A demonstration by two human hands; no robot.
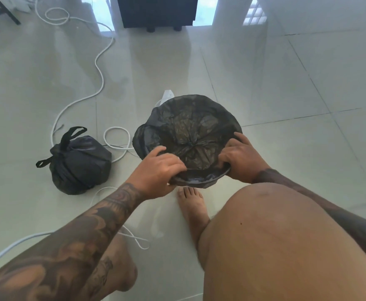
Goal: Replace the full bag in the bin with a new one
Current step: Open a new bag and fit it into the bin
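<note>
I cannot see the bin (138, 140) itself: the new bag (190, 131) covers its rim and walls. The fingertips of the left hand (158, 172) and right hand (240, 158) are tucked under plastic. The tied full bag (80, 164) conceals its contents. The dark cabinet (157, 10) is cut off at the top edge.

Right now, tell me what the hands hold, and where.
Both hands, left and right, grip the thin black plastic liner bag at its near edge, folded over the bin's rim.
</note>
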